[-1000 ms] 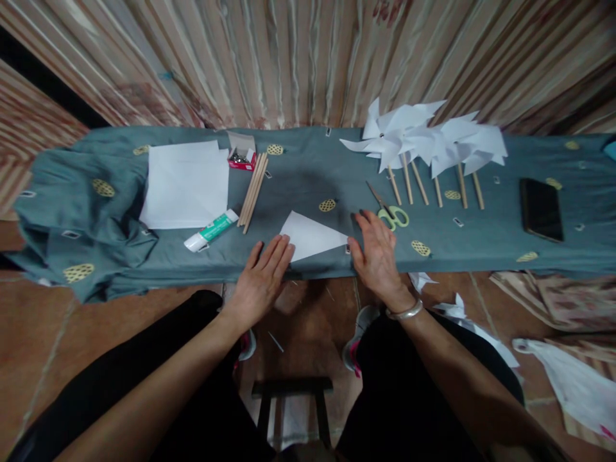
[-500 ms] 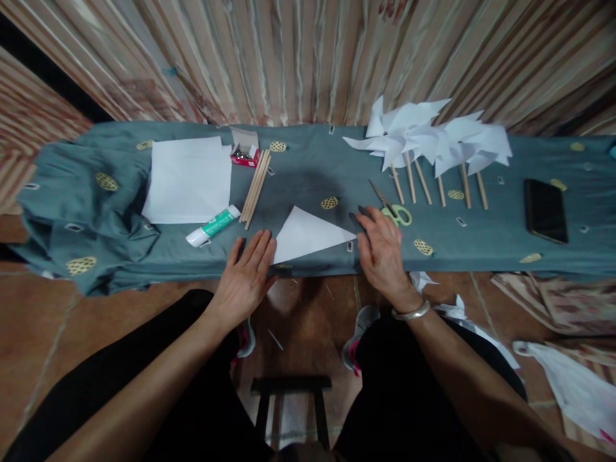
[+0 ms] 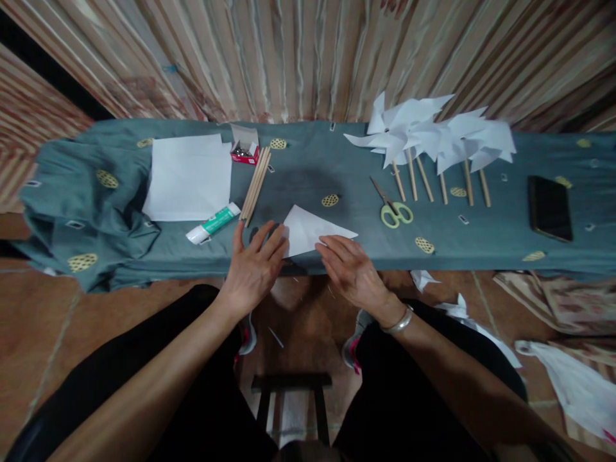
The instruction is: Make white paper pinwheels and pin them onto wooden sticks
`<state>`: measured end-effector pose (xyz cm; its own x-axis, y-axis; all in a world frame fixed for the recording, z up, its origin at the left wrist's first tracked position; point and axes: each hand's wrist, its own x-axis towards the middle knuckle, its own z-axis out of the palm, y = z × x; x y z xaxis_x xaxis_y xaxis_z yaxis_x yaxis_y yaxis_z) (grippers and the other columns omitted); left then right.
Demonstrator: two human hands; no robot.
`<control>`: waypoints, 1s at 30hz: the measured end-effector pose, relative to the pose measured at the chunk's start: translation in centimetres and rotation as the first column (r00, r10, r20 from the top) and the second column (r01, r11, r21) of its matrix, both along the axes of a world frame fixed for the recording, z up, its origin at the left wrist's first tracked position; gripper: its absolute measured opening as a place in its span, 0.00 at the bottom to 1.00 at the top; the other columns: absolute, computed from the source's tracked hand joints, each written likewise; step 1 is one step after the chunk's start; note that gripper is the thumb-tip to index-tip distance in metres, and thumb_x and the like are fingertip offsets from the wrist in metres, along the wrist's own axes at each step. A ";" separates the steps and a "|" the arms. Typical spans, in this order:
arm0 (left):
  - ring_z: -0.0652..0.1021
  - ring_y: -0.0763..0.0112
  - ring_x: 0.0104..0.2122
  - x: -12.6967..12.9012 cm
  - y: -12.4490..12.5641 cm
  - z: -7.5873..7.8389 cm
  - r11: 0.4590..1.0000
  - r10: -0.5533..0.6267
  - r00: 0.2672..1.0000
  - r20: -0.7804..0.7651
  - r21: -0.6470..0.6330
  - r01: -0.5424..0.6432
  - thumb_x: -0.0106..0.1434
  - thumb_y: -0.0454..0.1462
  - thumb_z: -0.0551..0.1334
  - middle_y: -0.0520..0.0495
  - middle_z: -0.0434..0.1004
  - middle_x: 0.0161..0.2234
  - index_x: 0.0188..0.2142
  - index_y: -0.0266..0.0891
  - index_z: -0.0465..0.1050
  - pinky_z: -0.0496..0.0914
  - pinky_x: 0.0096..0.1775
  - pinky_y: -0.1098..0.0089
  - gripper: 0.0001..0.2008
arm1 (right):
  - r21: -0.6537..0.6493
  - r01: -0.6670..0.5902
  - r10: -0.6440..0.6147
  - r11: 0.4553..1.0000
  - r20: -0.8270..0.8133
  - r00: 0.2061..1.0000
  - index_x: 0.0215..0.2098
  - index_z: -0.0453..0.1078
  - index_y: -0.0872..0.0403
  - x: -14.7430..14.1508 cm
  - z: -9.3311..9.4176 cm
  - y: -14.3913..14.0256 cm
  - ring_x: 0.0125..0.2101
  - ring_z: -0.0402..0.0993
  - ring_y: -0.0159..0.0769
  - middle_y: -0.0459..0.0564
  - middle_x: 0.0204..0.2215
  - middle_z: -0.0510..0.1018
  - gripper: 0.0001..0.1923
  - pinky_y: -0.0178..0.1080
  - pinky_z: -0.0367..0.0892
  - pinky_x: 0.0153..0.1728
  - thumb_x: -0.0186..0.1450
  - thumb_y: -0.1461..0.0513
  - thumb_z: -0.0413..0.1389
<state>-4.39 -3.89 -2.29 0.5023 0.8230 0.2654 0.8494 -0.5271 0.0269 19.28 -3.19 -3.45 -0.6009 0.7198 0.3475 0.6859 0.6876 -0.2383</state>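
A white sheet of paper folded into a triangle (image 3: pixel 305 230) lies near the front edge of the cloth-covered table. My left hand (image 3: pixel 255 263) rests on its left end with the fingers spread. Stretched over the lower edge are the fingers of my right hand (image 3: pixel 353 269), lying flat on the paper. Beyond my left hand are several wooden sticks (image 3: pixel 255 186) and a green and white glue tube (image 3: pixel 213 222). Scissors with green handles (image 3: pixel 396 213) lie to the right of the paper, blades pointing away.
White paper pinwheels (image 3: pixel 433 131) on sticks lie at the back right, with a black phone (image 3: pixel 549 208) further right. A stack of white paper (image 3: pixel 187 176) and a small red box of metal pieces (image 3: pixel 245 151) are at the left. Paper scraps (image 3: pixel 455 308) lie on the floor.
My right hand has moved left from the paper's pointed tip to its lower edge, uncovering the scissors' handles. My left hand has shifted slightly right, further onto the paper.
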 end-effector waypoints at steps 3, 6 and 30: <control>0.69 0.52 0.60 -0.2 0.1 0.0 0.999 -0.043 0.999 0.010 0.029 0.042 0.69 0.32 0.52 0.43 0.77 0.54 0.48 0.40 0.73 0.46 0.63 0.36 0.13 | 0.009 0.002 -0.002 1.000 -0.016 1.000 0.54 0.70 0.63 0.0 0.1 0.1 0.53 0.68 0.48 0.61 0.53 0.76 0.17 0.50 0.68 0.54 0.70 0.67 0.48; 0.70 0.54 0.60 -0.8 -0.2 0.2 0.999 -0.037 0.998 0.050 0.006 0.036 0.70 0.31 0.51 0.45 0.79 0.51 0.46 0.43 0.74 0.43 0.64 0.36 0.14 | -0.001 -0.003 0.003 1.000 -0.020 1.000 0.54 0.69 0.61 0.0 0.0 0.1 0.54 0.68 0.48 0.60 0.53 0.76 0.17 0.50 0.68 0.54 0.70 0.67 0.47; 0.77 0.56 0.51 -2.6 -2.7 2.5 0.829 0.520 0.702 0.486 -0.484 -0.279 0.64 0.51 0.54 0.41 0.79 0.50 0.51 0.34 0.75 0.69 0.55 0.61 0.26 | -0.298 0.213 -0.293 0.930 -0.257 0.921 0.57 0.67 0.56 2.5 0.3 3.7 0.52 0.73 0.47 0.57 0.50 0.78 0.24 0.51 0.66 0.55 0.63 0.59 0.57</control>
<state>-6.97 -6.57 0.26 -0.0505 0.9980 0.0391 0.7260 0.0098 0.6876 21.73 0.50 -3.11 -0.2872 0.9223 0.2588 0.7003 0.3865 -0.6002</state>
